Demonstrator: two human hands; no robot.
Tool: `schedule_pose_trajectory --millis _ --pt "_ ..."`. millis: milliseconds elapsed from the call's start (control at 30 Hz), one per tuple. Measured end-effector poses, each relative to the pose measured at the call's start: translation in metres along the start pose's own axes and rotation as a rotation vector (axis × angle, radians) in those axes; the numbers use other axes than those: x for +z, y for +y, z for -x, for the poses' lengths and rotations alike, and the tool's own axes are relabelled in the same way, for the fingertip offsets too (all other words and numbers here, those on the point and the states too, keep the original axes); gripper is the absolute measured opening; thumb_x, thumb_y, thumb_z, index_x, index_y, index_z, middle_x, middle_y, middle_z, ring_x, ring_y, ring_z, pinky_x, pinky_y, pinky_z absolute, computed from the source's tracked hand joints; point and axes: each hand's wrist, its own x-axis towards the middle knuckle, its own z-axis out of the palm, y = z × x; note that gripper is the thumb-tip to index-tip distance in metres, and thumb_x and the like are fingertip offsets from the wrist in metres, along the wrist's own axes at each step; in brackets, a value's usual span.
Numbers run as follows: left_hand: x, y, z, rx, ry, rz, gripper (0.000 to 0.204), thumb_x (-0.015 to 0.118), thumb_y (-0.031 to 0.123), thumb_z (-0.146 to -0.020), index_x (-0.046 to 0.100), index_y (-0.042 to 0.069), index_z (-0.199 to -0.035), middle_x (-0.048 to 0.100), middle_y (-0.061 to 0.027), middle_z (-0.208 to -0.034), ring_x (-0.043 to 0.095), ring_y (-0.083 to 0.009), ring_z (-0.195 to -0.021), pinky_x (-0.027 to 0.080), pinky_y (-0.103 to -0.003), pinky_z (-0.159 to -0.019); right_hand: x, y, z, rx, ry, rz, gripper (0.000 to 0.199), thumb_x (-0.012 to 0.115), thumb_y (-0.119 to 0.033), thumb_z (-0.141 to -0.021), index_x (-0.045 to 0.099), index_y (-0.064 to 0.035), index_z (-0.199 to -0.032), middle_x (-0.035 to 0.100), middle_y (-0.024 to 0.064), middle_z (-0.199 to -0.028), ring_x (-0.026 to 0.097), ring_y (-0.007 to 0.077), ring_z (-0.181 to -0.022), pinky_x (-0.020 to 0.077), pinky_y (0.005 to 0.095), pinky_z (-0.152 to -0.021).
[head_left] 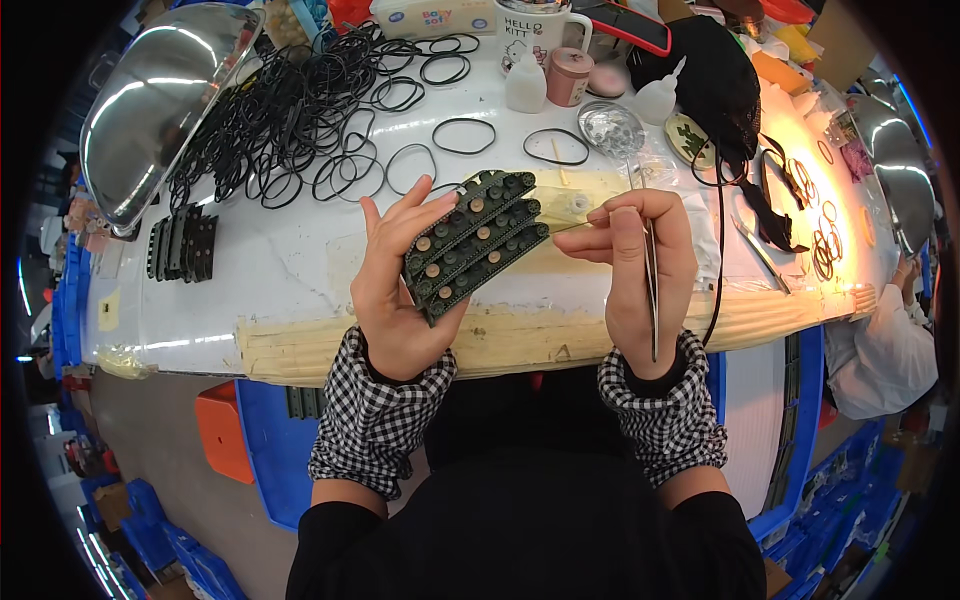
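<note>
left hand fingers spread, cradling dark studded strips; right hand fingers pinching tweezers, tip seemingly near strips.

I wear a black long-sleeved top. Over each forearm sits a black-and-white checked sleeve cover, gathered with elastic at wrist and elbow end. My left hand and right hand are ungloved.

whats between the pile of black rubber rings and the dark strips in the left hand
In the head view, a few loose single rings on bare white table separate the ring pile from the strips in the left hand.
</note>
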Motion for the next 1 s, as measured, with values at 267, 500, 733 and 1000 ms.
schedule_pose_trajectory --millis 267,500,733,1000 --pt "-0.001 -0.001 0.001 0.005 -0.004 0.007 0.056 0.07 -0.005 -0.072 0.052 0.0 -0.125 0.061 -0.0168 -0.127 0.044 -0.0377 -0.135 0.003 -0.062 -0.116 0.003 0.0 -0.001 -0.003 -0.005 0.043 0.019 0.043 -0.015 -0.104 0.048 0.0028 -0.103 0.058 0.0112 -0.091 0.071 0.0206 -0.078 0.0597 0.0274 -0.071" --pt "0.0 -0.002 0.001 0.017 0.0 0.022 0.056 0.07 -0.006 -0.072 0.052 0.0 -0.125 0.061 -0.0177 -0.127 0.043 -0.0379 -0.136 0.002 -0.062 -0.116 -0.01 0.016 -0.014 -0.187 0.152 0.248 0.009 0.058 -0.007 -0.097 0.055 0.0014 -0.095 0.061 0.0078 -0.083 0.067 0.0167 -0.073 0.0537 0.027 -0.065" --pt "-0.001 -0.003 0.0 0.019 -0.005 0.028 0.055 0.069 -0.005 -0.072 0.052 0.001 -0.124 0.061 -0.0175 -0.128 0.043 -0.0378 -0.135 0.002 -0.063 -0.115 -0.022 0.026 -0.027 -0.542 0.096 0.868 0.007 0.067 0.001 -0.085 0.061 -0.0001 -0.09 0.062 0.0108 -0.081 0.06 0.0248 -0.069 0.0471 0.0293 -0.064" --pt "-0.003 0.001 -0.001 0.01 -0.065 0.058 0.053 0.069 -0.003 -0.072 0.055 0.003 -0.123 0.061 -0.0143 -0.128 0.043 -0.038 -0.135 0.001 -0.064 -0.114 0.008 -0.003 -0.018 -0.286 0.073 0.09 0.007 0.056 -0.005 -0.098 0.057 0.002 -0.1 0.065 0.0068 -0.087 0.064 0.0119 -0.083 0.0521 0.0263 -0.076"
